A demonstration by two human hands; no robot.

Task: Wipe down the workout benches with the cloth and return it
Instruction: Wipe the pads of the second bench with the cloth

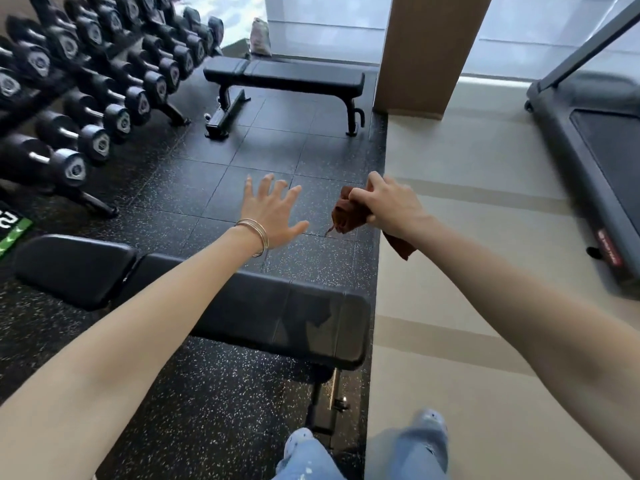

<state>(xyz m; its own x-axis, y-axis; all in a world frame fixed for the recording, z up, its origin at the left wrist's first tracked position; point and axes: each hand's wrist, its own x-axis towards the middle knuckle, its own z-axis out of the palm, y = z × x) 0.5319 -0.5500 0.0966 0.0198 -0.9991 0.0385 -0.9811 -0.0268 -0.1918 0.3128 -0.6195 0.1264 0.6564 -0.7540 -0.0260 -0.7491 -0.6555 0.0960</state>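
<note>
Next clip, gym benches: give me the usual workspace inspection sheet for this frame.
Surface: black speckled rubber floor, meeting a beige floor on the right.
Job's things: near bench directly below the arms; far bench by the window; brown cloth bunched, off both benches.
Clutter: a pale bag behind the far bench.
Grips: left hand open, fingers spread, empty, bangles on the wrist; right hand shut on the cloth.
Cables: nothing seen.
Surroundings: dumbbell rack at left, treadmill at right, brown pillar, windows beyond.
</note>
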